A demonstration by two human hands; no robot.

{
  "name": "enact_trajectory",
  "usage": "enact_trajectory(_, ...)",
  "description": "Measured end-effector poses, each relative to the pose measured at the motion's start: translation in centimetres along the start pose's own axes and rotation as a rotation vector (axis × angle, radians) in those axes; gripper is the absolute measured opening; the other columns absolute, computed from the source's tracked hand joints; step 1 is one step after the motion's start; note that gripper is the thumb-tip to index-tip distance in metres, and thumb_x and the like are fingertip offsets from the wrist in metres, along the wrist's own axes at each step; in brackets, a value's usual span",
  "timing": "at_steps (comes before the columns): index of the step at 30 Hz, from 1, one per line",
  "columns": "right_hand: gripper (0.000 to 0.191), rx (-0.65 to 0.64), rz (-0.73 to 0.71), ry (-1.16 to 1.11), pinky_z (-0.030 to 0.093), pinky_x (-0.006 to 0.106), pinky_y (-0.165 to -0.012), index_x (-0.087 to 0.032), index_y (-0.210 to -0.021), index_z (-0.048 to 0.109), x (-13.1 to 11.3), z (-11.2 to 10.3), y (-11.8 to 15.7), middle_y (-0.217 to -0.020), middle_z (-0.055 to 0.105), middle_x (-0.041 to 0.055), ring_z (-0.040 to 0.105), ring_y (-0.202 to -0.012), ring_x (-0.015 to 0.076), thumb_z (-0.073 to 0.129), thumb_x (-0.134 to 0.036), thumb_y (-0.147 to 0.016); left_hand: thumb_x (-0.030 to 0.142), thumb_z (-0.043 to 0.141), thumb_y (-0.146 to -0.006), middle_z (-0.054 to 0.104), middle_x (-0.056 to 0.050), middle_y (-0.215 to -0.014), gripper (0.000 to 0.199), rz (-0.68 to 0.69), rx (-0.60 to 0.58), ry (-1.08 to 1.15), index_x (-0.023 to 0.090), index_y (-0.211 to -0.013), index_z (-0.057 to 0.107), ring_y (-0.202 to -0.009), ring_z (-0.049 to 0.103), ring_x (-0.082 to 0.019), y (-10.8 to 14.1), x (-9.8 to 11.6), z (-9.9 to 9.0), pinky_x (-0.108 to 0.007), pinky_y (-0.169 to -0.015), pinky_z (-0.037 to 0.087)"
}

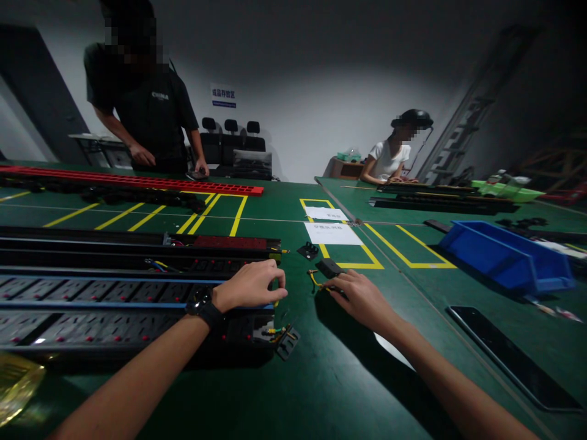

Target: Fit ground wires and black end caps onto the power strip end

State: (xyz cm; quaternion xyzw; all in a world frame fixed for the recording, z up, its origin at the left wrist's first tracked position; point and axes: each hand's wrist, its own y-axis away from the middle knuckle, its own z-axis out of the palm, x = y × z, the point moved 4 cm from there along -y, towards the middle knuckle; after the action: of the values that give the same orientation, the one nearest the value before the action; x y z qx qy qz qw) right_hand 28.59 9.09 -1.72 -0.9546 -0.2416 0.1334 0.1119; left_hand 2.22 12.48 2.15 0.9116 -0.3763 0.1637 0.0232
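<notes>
My left hand [252,284], with a dark watch on the wrist, is over the right ends of several long black power strips [105,327]. Its fingers are curled in, and what they hold, if anything, is hidden. To the right, my right hand [358,296] pinches a short yellow wire [315,280] low over the table. Touching or just behind those fingers is a black end piece [329,267]. Below my left hand, a black end cap [288,343] lies at the nearest strip's end beside a green-yellow wire [274,331]. Another small black part [307,250] lies farther back.
On the green table [312,391] are white paper sheets [332,233], a blue bin [504,256] and a black phone-like slab [509,354] at right. A red rail [220,186] lies across the far left. Two people [151,104] work opposite. Yellow shiny material [18,385] sits near left.
</notes>
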Motion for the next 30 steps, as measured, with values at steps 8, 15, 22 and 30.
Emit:
enact_trajectory(8, 0.026, -0.031, 0.037, -0.041, 0.049, 0.041, -0.079, -0.022, -0.105, 0.082, -0.2, -0.4, -0.2, -0.092, 0.077, 0.0115, 0.066, -0.089, 0.0295, 0.062, -0.018, -0.089, 0.039, 0.066, -0.092, 0.062, -0.004, -0.094, 0.019, 0.002, 0.005, -0.002, 0.022, -0.091, 0.073, -0.083, 0.06, -0.019, 0.0, 0.0, 0.1, -0.03, -0.072, 0.043)
enact_trajectory(15, 0.031, -0.04, 0.274, -0.635, 0.052, 0.036, -0.073, -0.022, -0.11, 0.079, 0.6, -0.6, -0.2, -0.095, 0.077, 0.0079, 0.068, -0.082, 0.0231, 0.068, -0.04, -0.087, 0.039, 0.065, -0.093, 0.063, -0.004, -0.095, 0.019, 0.004, 0.005, -0.006, 0.022, -0.093, 0.073, -0.084, 0.061, -0.019, 0.0, 0.0, 0.1, -0.03, -0.072, 0.042)
enact_trajectory(22, 0.043, -0.057, 0.371, -1.177, 0.04, 0.026, -0.052, -0.023, -0.112, 0.076, 0.0, -1.7, 0.0, -0.089, 0.073, 0.0045, 0.055, -0.063, 0.0142, 0.079, -0.053, -0.082, 0.04, 0.061, -0.097, 0.063, -0.004, -0.095, 0.023, 0.014, 0.005, -0.016, 0.022, -0.095, 0.073, -0.083, 0.061, -0.019, 0.1, -0.1, 0.1, -0.03, -0.071, 0.042)
enact_trajectory(30, 0.017, -0.077, 0.124, -0.591, 0.054, 0.036, -0.074, -0.024, -0.098, 0.077, -2.0, -0.2, -0.1, -0.093, 0.077, 0.0051, 0.069, -0.084, 0.0227, 0.066, -0.037, -0.094, 0.039, 0.06, -0.096, 0.063, -0.004, -0.093, 0.023, 0.013, 0.019, -0.019, 0.021, -0.093, 0.073, -0.081, 0.061, -0.019, 0.1, 0.1, 0.0, -0.03, -0.069, 0.043)
